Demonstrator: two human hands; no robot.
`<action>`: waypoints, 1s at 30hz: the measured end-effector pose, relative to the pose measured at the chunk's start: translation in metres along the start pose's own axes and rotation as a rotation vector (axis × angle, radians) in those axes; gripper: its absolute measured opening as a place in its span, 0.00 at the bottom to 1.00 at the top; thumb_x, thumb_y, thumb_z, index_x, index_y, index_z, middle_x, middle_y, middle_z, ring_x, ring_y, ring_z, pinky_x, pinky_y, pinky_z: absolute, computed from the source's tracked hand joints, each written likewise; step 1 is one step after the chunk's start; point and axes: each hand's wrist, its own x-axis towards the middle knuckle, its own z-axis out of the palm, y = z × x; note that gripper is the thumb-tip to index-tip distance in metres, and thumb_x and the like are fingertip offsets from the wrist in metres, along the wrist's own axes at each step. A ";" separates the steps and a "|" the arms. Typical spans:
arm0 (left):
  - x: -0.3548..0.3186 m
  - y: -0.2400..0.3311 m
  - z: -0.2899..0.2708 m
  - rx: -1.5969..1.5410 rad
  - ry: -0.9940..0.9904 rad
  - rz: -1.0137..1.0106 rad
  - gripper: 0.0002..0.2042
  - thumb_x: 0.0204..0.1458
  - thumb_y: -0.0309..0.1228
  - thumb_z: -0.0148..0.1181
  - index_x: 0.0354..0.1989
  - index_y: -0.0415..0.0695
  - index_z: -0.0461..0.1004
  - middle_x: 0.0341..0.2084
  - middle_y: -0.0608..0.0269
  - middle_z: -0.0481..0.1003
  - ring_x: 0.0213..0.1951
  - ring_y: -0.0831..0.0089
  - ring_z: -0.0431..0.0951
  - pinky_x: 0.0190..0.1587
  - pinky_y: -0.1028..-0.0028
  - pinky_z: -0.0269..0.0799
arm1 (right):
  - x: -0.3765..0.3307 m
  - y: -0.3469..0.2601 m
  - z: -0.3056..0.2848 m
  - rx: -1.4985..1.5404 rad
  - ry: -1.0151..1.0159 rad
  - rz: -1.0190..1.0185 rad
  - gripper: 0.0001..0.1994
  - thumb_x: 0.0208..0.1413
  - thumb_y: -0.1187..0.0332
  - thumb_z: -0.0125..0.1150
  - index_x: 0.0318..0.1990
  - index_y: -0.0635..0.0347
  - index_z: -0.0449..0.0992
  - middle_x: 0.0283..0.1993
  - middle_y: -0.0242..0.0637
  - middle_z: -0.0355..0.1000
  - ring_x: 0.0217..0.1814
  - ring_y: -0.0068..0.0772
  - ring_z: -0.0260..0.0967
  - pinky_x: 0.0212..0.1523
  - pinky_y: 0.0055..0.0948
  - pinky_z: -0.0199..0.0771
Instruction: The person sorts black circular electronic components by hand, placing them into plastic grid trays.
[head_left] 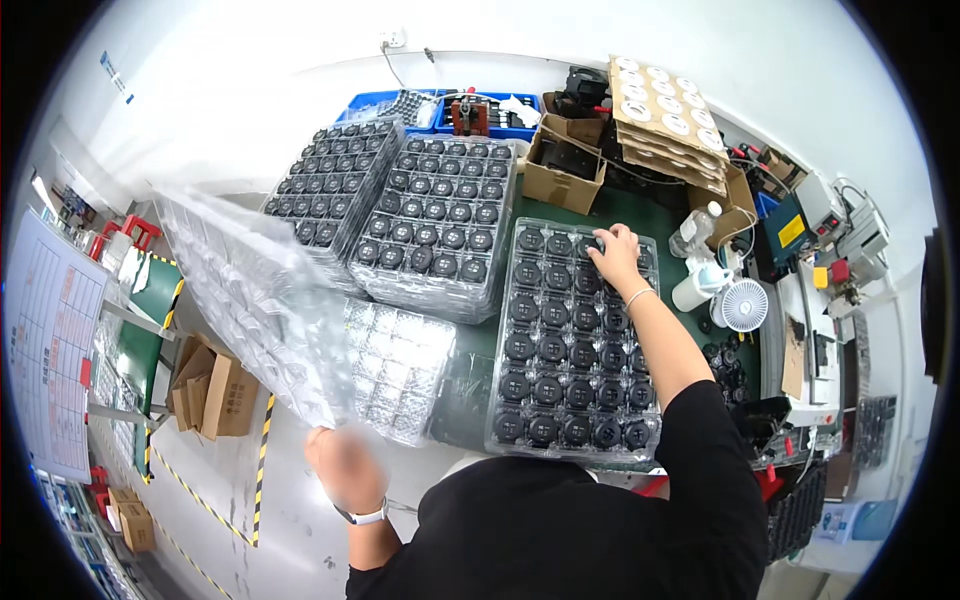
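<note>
Far left, on the floor beyond the left hand: an open carton.

Left hand, blurred: fingers closed on the near edge of a raised clear tray, which slanted up and away from it. No pieces seen in that tray.

Ahead of the left hand and to its right: a farther stack and a nearer stack, both topped with filled trays. By the look of it, those were loaded. Below them, between the hands, a flat clear tray lay bare and shiny.

Under the right hand: the loaded tray on the green bench, its visible cells nearly all occupied; cells hidden by hand and forearm could not be judged.

Right hand: fingers bent, tips down at the tray's far end; could not tell whether they gripped a piece.

Look of the black round pieces: squat, dark, pale marks on top, set in neat rows in glossy, see-through plastic.

Right of the right hand: bottle, white fan; nearer the body, loose dark pieces, not in any tray.
</note>
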 end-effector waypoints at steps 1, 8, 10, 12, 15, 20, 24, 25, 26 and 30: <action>0.004 0.011 0.000 -0.005 -0.006 0.000 0.03 0.57 0.19 0.55 0.37 0.35 0.67 0.32 0.56 0.69 0.36 0.59 0.68 0.42 0.66 0.64 | -0.002 -0.008 -0.009 0.010 0.079 -0.011 0.24 0.47 0.59 0.73 0.53 0.51 0.78 0.55 0.46 0.67 0.60 0.51 0.62 0.62 0.45 0.63; 0.022 0.067 0.033 -0.144 -0.469 0.508 0.11 0.42 0.18 0.64 0.36 0.41 0.74 0.32 0.62 0.73 0.41 0.60 0.73 0.45 0.60 0.69 | -0.081 -0.105 -0.269 1.352 0.481 -0.486 0.10 0.68 0.66 0.49 0.46 0.62 0.74 0.46 0.40 0.72 0.47 0.33 0.65 0.53 0.32 0.63; 0.020 0.086 0.052 -0.176 -0.655 0.623 0.11 0.43 0.23 0.63 0.37 0.45 0.75 0.34 0.65 0.73 0.44 0.64 0.73 0.48 0.62 0.69 | -0.130 -0.131 -0.322 1.530 0.289 -0.916 0.12 0.61 0.68 0.56 0.47 0.68 0.75 0.41 0.45 0.73 0.37 0.37 0.70 0.38 0.32 0.71; 0.002 0.094 0.072 -0.209 -0.866 0.685 0.11 0.46 0.25 0.61 0.39 0.48 0.75 0.35 0.67 0.73 0.46 0.65 0.73 0.48 0.62 0.68 | -0.163 -0.149 -0.337 1.694 -0.099 -1.111 0.12 0.64 0.67 0.55 0.46 0.69 0.76 0.44 0.48 0.74 0.40 0.47 0.73 0.38 0.37 0.72; -0.043 0.101 0.100 -0.227 -1.200 0.729 0.13 0.50 0.26 0.53 0.45 0.49 0.75 0.40 0.68 0.73 0.53 0.67 0.71 0.49 0.65 0.66 | -0.185 -0.145 -0.363 1.828 -0.421 -1.126 0.08 0.63 0.72 0.58 0.47 0.64 0.77 0.44 0.47 0.74 0.39 0.43 0.72 0.37 0.40 0.68; -0.095 0.091 0.113 -0.193 -1.309 0.672 0.14 0.52 0.27 0.52 0.47 0.52 0.76 0.41 0.67 0.74 0.53 0.64 0.72 0.49 0.62 0.66 | -0.208 -0.133 -0.353 1.992 -0.255 -1.143 0.07 0.63 0.71 0.61 0.46 0.60 0.77 0.42 0.43 0.75 0.37 0.41 0.73 0.36 0.35 0.68; -0.097 0.098 0.119 -0.166 -1.224 0.600 0.10 0.54 0.29 0.58 0.45 0.48 0.76 0.39 0.63 0.74 0.51 0.60 0.72 0.49 0.60 0.67 | -0.221 -0.124 -0.356 2.056 -0.223 -1.086 0.08 0.62 0.68 0.62 0.47 0.57 0.77 0.41 0.42 0.75 0.36 0.38 0.74 0.36 0.33 0.68; -0.095 0.103 0.119 -0.189 -1.242 0.543 0.11 0.53 0.28 0.59 0.46 0.48 0.76 0.40 0.62 0.73 0.51 0.58 0.72 0.50 0.59 0.66 | -0.223 -0.123 -0.356 2.106 -0.241 -1.077 0.08 0.62 0.68 0.63 0.46 0.57 0.77 0.40 0.42 0.75 0.35 0.37 0.74 0.36 0.33 0.68; -0.097 0.106 0.120 -0.183 -1.246 0.535 0.11 0.53 0.28 0.59 0.46 0.48 0.76 0.40 0.62 0.73 0.51 0.58 0.72 0.50 0.59 0.66 | -0.225 -0.123 -0.356 2.156 -0.259 -1.069 0.08 0.62 0.67 0.63 0.46 0.56 0.77 0.40 0.42 0.76 0.34 0.36 0.74 0.35 0.32 0.68; -0.105 0.106 0.118 -0.169 -1.245 0.528 0.13 0.52 0.27 0.61 0.47 0.48 0.75 0.43 0.58 0.72 0.54 0.56 0.71 0.53 0.57 0.65 | -0.239 -0.130 -0.347 2.184 0.179 -1.110 0.06 0.62 0.68 0.63 0.45 0.55 0.77 0.39 0.41 0.76 0.33 0.36 0.74 0.35 0.32 0.68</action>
